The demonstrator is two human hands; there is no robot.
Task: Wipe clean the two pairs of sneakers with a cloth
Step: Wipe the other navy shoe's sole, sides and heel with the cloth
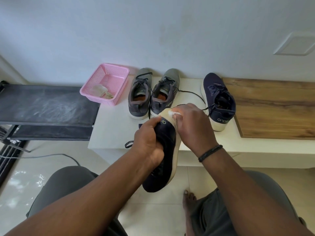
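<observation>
We hold one navy sneaker [163, 160] up off the white desk [112, 130], near us, heel end far and toe pointing back toward our lap. Our left hand [148, 142] wraps its grip around the upper from the left side, fingers curled over the heel. Our right hand [190, 123] pinches a small white cloth [172, 113] and presses it against the pale sole edge at the heel, so both grips are narrow and occupied.

Its mate, the other navy sneaker [219, 99], stands on the desk to the right, just beside our right hand, next to a wooden panel [276, 106]. The grey pair [153, 92] stands side by side at the far middle of the desk, a loose black lace [192, 94] trailing from it toward our hands. Left of the grey pair sits a pink basket [119, 72] with a crumpled rag [100, 91] inside. A dark shelf [46, 103] lies further left, and a bare foot [189, 200] rests on the tiled floor below.
</observation>
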